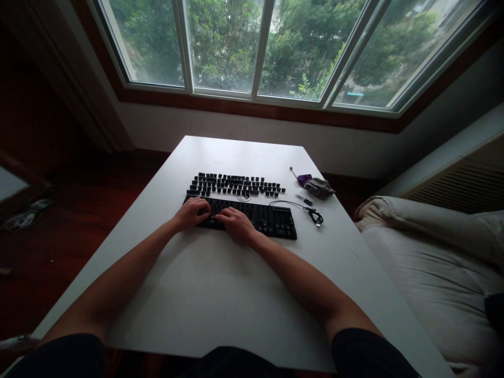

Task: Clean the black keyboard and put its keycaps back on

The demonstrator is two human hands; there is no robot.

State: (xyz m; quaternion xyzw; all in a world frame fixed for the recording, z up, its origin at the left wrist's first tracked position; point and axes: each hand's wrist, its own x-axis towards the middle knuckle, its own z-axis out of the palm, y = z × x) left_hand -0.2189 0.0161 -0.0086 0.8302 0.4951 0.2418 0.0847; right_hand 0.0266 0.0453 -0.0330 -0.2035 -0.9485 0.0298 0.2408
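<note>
A black keyboard (271,218) lies on the white table in front of me, with many of its keycaps off. My left hand (192,212) is curled over its left end, thumb and fingers bent against it. Just to the right, my right hand (237,223) rests over the lower left part, its fingers pressed together and pointing left; whatever is at their tips is too small to make out. Behind the keyboard, loose black keycaps (232,184) stand in rows. A small round clear object (243,198) sits between the rows and the keyboard.
Right of the keyboard, its coiled cable (315,216) lies near a small black tool with metal prongs (304,200). Farther back are a grey cloth (318,188), a purple cloth (304,179) and a thin brush (292,172). A pale sofa (425,262) adjoins the right side of the table (197,310).
</note>
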